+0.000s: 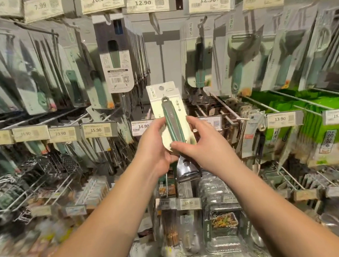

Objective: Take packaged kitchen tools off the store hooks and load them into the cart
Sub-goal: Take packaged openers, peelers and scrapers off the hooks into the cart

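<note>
- Both hands are up in front of the display wall, holding one packaged tool (170, 115) between them, clear of the hooks.
- The left hand (153, 148) grasps the lower left edge of the pale backing card, its fingers curled behind the card and its thumb at the front.
- The right hand (203, 145) pinches the lower right side, with its fingers reaching across the bottom of the green handle.
- The card tilts a little to the left, with its hang hole at the top. A shiny metal head (187, 169) sticks out below the card, under the hands.
- Behind the tool is a bare stretch of back panel (163, 52). Rows of similar carded utensils (238, 59) hang on either side of it.
- Price tags (143, 2) run along the rails. One reading 14.90 (142, 126) sits just to the left of the held card.
- Clear plastic boxes (223, 222) lie below the arms, near the bottom edge of the view.
</note>
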`<action>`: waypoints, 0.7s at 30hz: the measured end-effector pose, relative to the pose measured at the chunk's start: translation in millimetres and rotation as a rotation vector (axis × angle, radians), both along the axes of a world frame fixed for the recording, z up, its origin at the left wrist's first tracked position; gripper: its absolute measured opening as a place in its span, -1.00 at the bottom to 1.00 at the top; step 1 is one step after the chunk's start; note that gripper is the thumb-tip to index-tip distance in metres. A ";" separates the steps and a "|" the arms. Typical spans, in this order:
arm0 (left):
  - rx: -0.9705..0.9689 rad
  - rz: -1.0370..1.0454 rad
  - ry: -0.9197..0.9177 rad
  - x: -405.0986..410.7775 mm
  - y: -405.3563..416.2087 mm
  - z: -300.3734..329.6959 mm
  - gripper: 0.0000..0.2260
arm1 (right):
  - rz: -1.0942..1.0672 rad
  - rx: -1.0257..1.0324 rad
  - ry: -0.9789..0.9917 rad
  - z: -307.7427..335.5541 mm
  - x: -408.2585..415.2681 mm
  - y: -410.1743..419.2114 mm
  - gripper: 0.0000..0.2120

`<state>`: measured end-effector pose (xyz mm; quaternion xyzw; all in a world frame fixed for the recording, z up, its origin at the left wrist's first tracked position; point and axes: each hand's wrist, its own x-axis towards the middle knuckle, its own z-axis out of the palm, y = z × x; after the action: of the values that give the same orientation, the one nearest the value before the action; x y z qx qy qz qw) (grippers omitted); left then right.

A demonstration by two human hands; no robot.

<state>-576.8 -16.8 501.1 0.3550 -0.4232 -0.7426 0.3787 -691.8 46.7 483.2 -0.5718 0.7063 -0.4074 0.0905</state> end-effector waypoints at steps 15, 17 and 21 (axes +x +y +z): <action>-0.159 0.107 -0.106 35.2 2.7 -14.6 -0.59 | -0.005 -0.001 0.043 4.5 31.2 -11.7 -0.65; -0.161 0.108 -0.070 41.9 -3.2 -9.2 -0.63 | -0.024 0.000 0.014 8.8 35.4 -15.7 -0.64; -0.191 0.117 -0.010 59.1 -14.5 -0.1 -0.77 | -0.065 -0.003 -0.049 13.0 43.0 -22.1 -0.74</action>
<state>-517.7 -31.3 501.1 0.3449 -0.4725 -0.6737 0.4516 -648.8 24.6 496.2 -0.5384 0.7216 -0.4250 0.0937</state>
